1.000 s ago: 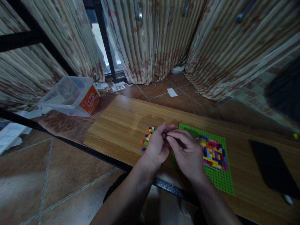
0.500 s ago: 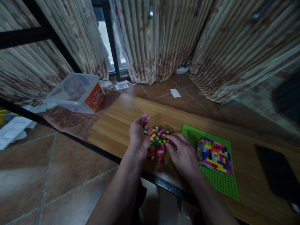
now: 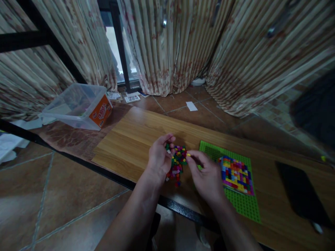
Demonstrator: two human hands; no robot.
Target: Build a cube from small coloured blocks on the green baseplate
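Observation:
My left hand (image 3: pixel 160 155) is half curled at the left side of a loose heap of small coloured toy bricks (image 3: pixel 176 169). A green and a white brick show within its curled fingers; the rest of its palm is hidden. Between the thumb and forefinger of my right hand (image 3: pixel 205 170) is a small yellow brick (image 3: pixel 188 154), held just right of the heap. Further right, a block built of many-coloured bricks (image 3: pixel 237 176) stands on a green studded baseplate (image 3: pixel 244 205).
The wooden tabletop (image 3: pixel 125 139) has a dark front edge. At its left end stands a clear plastic bin (image 3: pixel 75 104) with an orange label. A black flat object (image 3: pixel 300 191) lies at the right. Striped curtains (image 3: pixel 188 42) hang behind, with papers on the tiled floor.
My right hand has lifted slightly from the heap, and a yellow brick now shows in its fingertips. My left hand stays curled beside the heap. The view has shifted slightly.

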